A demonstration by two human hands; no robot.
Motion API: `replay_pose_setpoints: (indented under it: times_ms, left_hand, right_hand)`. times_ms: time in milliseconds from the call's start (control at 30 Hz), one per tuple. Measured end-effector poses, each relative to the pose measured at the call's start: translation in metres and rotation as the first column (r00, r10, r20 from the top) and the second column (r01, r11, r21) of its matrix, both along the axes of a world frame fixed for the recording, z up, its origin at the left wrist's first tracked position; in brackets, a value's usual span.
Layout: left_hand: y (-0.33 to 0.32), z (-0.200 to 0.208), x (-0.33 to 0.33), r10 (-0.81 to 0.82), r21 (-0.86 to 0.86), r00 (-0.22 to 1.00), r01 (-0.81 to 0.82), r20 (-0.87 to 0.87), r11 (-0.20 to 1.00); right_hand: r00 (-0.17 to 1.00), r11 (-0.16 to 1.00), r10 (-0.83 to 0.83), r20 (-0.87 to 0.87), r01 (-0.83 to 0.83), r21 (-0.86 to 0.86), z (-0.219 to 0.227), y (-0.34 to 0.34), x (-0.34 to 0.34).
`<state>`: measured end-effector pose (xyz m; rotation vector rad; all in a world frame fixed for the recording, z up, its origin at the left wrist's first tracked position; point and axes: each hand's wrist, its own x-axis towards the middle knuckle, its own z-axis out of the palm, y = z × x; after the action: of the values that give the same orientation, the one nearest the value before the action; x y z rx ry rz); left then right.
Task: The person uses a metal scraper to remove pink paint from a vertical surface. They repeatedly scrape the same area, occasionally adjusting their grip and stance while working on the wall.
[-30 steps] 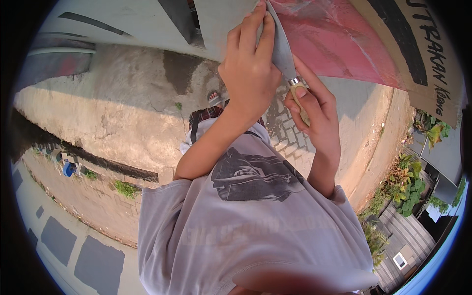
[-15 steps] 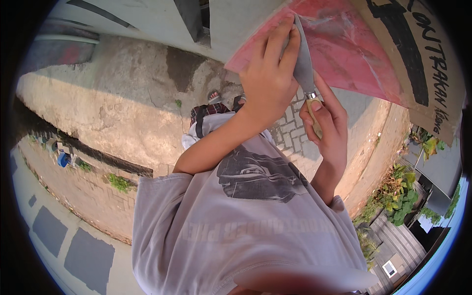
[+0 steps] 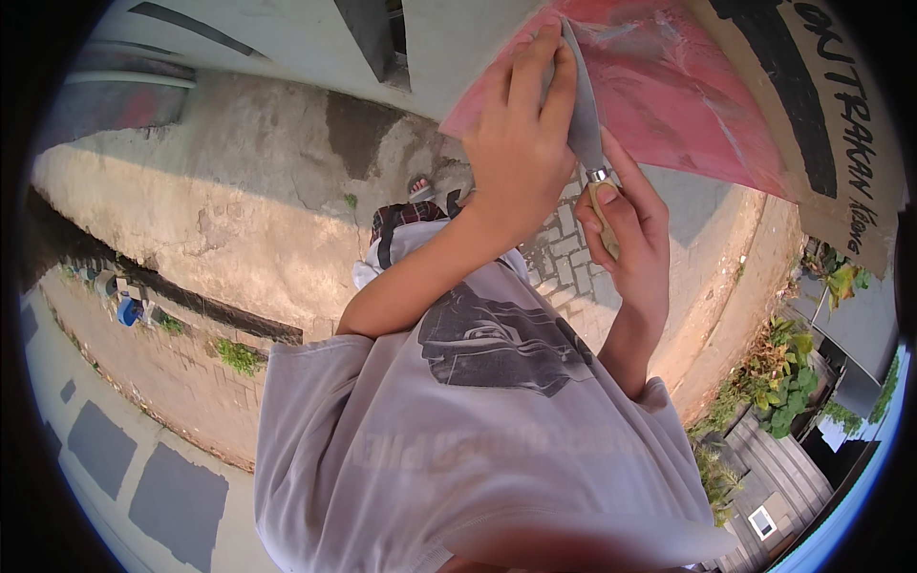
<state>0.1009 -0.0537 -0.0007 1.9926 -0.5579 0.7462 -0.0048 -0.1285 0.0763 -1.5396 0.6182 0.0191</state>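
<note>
My right hand (image 3: 626,224) is wrapped round the pale wooden handle of a putty knife (image 3: 586,119), its index finger stretched up alongside the blade. The wide grey metal blade points up and away from me, flat against a pink-red sheet (image 3: 678,105) on the wall. From the left, my left hand (image 3: 521,143) closes over the blade, with long fingers pressing near its far edge. Its thumb is hidden behind the hand. The blade's far edge lies partly under those fingertips.
Beside the red sheet hangs a brown cardboard sign (image 3: 841,143) with black hand lettering. A grey-white wall (image 3: 287,29) rises ahead. Below are concrete ground (image 3: 258,181) and grey paving blocks (image 3: 573,253). A dark gutter (image 3: 205,306) runs at the left; plants (image 3: 783,382) grow at the right.
Both hands and the putty knife have shifted slightly up and left in view, the handle a little more so. The hold on the knife looks the same.
</note>
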Motion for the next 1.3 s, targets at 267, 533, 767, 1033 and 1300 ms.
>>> replay_pose_setpoints:
  times_ms: [267,533,767,1033,1300]
  left_hand:
    - [0.014,0.007,0.0,-0.062,0.028,0.994,0.064,-0.088,0.998]
    - [0.007,0.006,-0.003,-0.093,-0.064,0.991,0.087,-0.097,0.994]
    - [0.009,0.004,0.001,-0.115,-0.051,0.991,0.111,-0.068,0.992]
    - [0.004,0.0,0.002,-0.07,-0.085,0.998,0.07,0.001,0.994]
    - [0.005,0.003,-0.001,-0.074,-0.059,0.997,0.072,-0.032,0.996]
  right_hand:
    - [0.998,0.997,0.055,0.039,-0.057,0.047,0.002,0.001,-0.007]
    - [0.997,0.997,0.072,0.018,-0.072,-0.017,0.009,-0.011,-0.012]
    - [1.0,1.0,0.024,0.019,-0.024,-0.005,0.006,-0.003,-0.012]
    - [0.998,0.998,0.029,0.053,-0.026,-0.052,-0.003,-0.003,-0.013]
    - [0.997,0.999,0.049,0.058,-0.049,-0.01,0.0,-0.006,-0.011]
